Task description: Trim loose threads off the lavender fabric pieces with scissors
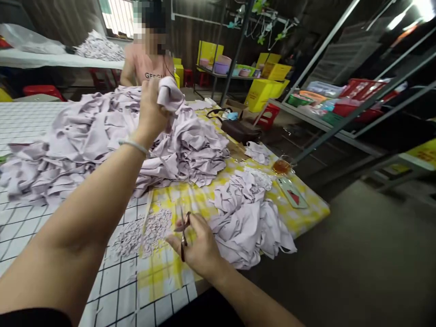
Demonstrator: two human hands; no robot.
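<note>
My left hand (153,106) is raised over a large heap of pale lilac fabric pieces (91,127), its fingers closed on one folded fabric piece (171,94). Low over the table's near side, my right hand (199,247) holds a pair of small scissors (184,231) by the handles, blades pointing away from me. Left of the scissors lies a scatter of tiny fabric snippets (146,234). Beside my right hand, a smaller pile of lilac pieces (245,222) reaches the table's right edge.
A glass of amber drink (282,165) and a phone (292,192) lie near the right edge of the checked table cover (313,211). A dark bag (240,131) sits farther back. Across the heap is another person (150,63). Metal shelving (327,120) with baskets stands at right.
</note>
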